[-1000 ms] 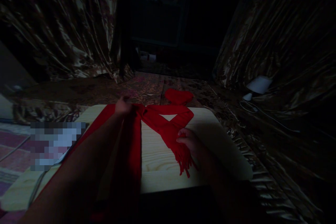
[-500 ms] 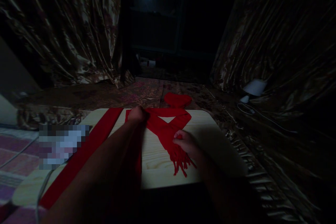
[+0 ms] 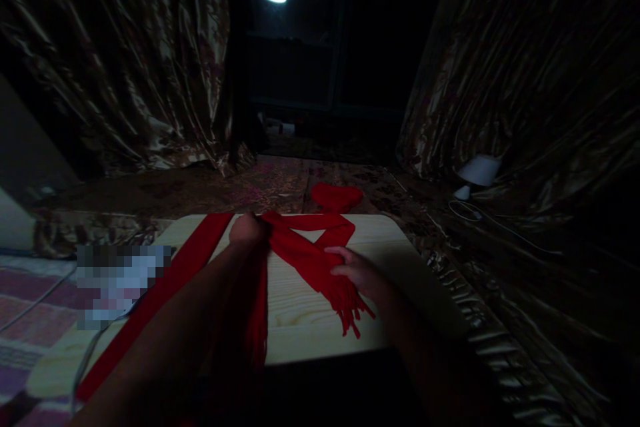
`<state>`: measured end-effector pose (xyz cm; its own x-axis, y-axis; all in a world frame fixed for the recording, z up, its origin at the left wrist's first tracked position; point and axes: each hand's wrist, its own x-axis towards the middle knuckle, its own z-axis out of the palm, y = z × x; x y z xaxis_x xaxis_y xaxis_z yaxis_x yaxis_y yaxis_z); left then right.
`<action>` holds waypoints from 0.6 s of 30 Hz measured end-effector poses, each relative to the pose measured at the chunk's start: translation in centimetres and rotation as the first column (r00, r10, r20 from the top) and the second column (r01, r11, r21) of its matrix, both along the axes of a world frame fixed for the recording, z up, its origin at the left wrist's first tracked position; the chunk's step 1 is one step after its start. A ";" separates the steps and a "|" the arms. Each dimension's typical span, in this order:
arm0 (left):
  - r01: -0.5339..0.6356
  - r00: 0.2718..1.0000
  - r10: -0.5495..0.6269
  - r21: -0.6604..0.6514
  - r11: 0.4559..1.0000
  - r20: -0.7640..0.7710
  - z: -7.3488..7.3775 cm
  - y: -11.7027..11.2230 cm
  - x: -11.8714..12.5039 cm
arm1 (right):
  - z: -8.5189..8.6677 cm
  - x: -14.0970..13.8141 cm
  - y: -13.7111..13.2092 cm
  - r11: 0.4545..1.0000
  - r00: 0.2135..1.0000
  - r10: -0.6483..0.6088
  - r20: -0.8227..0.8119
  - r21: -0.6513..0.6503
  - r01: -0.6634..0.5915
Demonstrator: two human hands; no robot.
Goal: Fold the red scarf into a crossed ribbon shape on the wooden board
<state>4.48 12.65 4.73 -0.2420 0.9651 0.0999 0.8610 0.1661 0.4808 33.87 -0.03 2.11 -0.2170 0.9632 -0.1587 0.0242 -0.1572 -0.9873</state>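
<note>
The left hand (image 3: 247,229) pinches the red scarf (image 3: 300,253) at the table's (image 3: 390,247) twelve o'clock edge. The right hand (image 3: 357,270), fingers loosely spread, presses the fringed end at three o'clock. No readable writing shows.

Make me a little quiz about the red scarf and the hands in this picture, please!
1. True or false: the red scarf lies on a light wooden table.
2. Which hand rests by the scarf's fringed end? A) left hand B) right hand
3. Fill in: beyond the table's far edge lies a small ____ cloth item.

Key:
1. True.
2. B. The right hand rests on the scarf just above the fringe; the left hand presses a fold near the table's far edge.
3. Red.
</note>
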 end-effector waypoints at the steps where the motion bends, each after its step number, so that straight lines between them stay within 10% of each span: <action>1: -0.014 1.000 0.014 0.005 1.000 -0.028 -0.2 -0.1 0.0 | 0.1 0.2 0.1 1.000 1.000 0.001 0.015 0.015 -0.001; 6: 0.054 0.982 -0.068 -0.085 0.995 -0.174 -0.5 -0.8 -0.3 | 1.0 0.9 0.3 0.993 0.909 -0.053 0.414 0.115 0.005; 12: 0.382 0.861 -0.264 0.211 0.900 -0.434 -0.2 -2.8 1.6 | 4.8 -2.5 -1.3 0.837 0.472 -0.438 0.765 0.538 -0.095; 18: 0.554 0.750 -0.557 -0.120 0.824 -0.357 -2.8 -3.9 3.3 | 2.3 -5.5 -2.7 0.832 0.324 -0.233 0.917 0.361 -0.422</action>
<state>7.73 8.80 1.92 0.3895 0.9189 0.0627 0.9113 -0.3944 0.1182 28.32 -2.72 4.45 -0.3427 0.9316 0.1214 0.9100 0.3612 -0.2033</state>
